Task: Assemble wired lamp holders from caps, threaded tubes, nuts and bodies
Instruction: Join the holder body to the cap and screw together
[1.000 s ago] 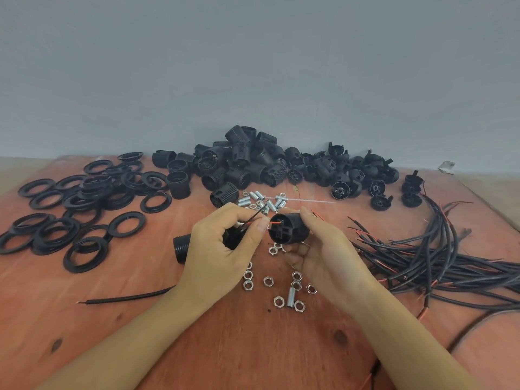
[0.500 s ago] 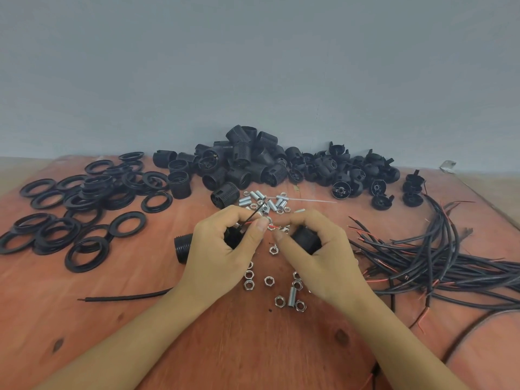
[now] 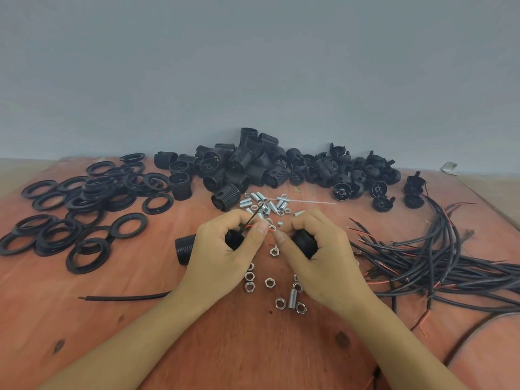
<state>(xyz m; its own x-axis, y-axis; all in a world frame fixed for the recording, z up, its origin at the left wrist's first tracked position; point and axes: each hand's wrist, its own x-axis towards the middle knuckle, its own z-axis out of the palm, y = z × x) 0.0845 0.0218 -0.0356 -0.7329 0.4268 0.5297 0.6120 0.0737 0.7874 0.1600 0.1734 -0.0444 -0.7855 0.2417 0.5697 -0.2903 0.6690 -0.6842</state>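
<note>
Spanning the lower view, a reddish wooden worktop (image 3: 140, 319) is recorded against a grey wall (image 3: 253, 66).

- Bundle of cables (image 3: 439, 266), black with red cores showing: spread over the right side of the worktop.
- Flat black rings (image 3: 78, 204): scattered and partly stacked on the left.
- Pile of threaded bodies (image 3: 239, 167): heaped at the back centre, against the wall.
- Heap of caps (image 3: 351, 175): laid just right of the bodies.
- Left hand (image 3: 222, 257): held at mid-worktop, fingers curled round a black threaded body (image 3: 184, 247) whose ribbed end sticks out to the left. Thin wire ends (image 3: 254, 213) are pinched between thumb and forefinger.
- Right hand (image 3: 323, 257): placed just beside the left, thumb tips nearly touching, fingers curled round a black cap (image 3: 304, 240) that is mostly hidden.
- Loose cable (image 3: 126, 297): laid flat, running out to the left from under the left wrist.
- Threaded tubes (image 3: 267, 204), silver: clustered just behind the hands.
- Nuts (image 3: 270, 282): strewn between and below the hands, one lying by the thumb tips. Whether that one is held cannot be told.
</note>
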